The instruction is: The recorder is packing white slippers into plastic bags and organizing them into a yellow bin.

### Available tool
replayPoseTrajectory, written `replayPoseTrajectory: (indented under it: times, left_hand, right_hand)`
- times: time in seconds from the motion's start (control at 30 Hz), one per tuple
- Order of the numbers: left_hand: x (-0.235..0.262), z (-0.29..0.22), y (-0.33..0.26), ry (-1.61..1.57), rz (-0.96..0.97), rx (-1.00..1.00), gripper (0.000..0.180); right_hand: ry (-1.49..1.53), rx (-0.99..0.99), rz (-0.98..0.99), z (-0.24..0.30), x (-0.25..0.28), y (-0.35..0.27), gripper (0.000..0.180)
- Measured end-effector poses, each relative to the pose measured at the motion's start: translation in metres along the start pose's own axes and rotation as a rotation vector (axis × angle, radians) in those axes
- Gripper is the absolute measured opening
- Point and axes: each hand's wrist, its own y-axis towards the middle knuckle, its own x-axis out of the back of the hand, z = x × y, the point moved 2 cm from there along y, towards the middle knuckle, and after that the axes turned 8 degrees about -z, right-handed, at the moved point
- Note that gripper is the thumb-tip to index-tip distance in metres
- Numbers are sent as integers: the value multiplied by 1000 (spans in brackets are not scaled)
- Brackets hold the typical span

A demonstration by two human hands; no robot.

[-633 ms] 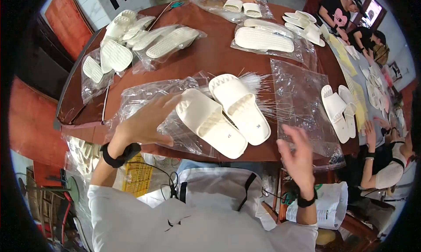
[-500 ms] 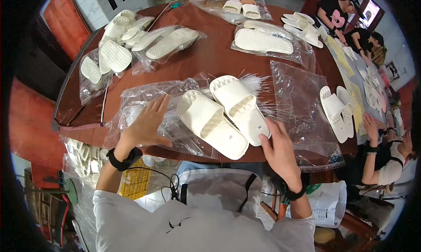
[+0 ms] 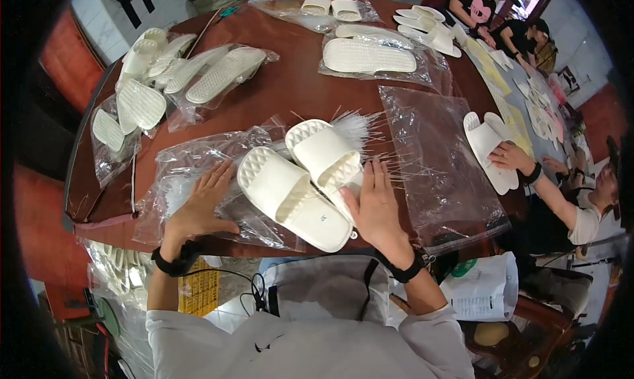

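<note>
Two cream slippers lie side by side in front of me, heels toward me: the left slipper (image 3: 274, 191) and the right slipper (image 3: 323, 153). My right hand (image 3: 380, 210) rests on the heel end of the right slipper, covering much of its sole, with fingers stretched out. To the left of the pair, my left hand (image 3: 203, 204) lies open over a clear plastic bag (image 3: 165, 158), apart from the slippers. Beyond the right slipper a bundle of thin white strands (image 3: 356, 129) fans out. Another flat clear bag (image 3: 429, 161) lies to the right.
Bagged slippers (image 3: 142, 102) pile up at the far left of the brown table (image 3: 284, 92); more bagged slippers (image 3: 370, 54) lie at the back. At right, a co-worker's hand (image 3: 512, 158) touches a slipper pair (image 3: 481, 136). Below the edge sits a yellow crate (image 3: 199, 290).
My right hand has moved farther up over the right slipper, its fingers straighter. My left hand stays open. The co-worker's hand has come onto the slippers at right. The whole view has shifted.
</note>
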Motion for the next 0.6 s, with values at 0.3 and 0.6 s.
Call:
replayPoseTrajectory:
  times: [0.3, 0.6]
  left_hand:
    - [5, 8, 2, 14, 12, 105, 132]
    - [-3, 5, 8, -38, -53, 57, 131]
  right_hand:
    - [99, 42, 55, 24, 0, -9, 70]
    - [158, -13, 34, 24, -2, -15, 69]
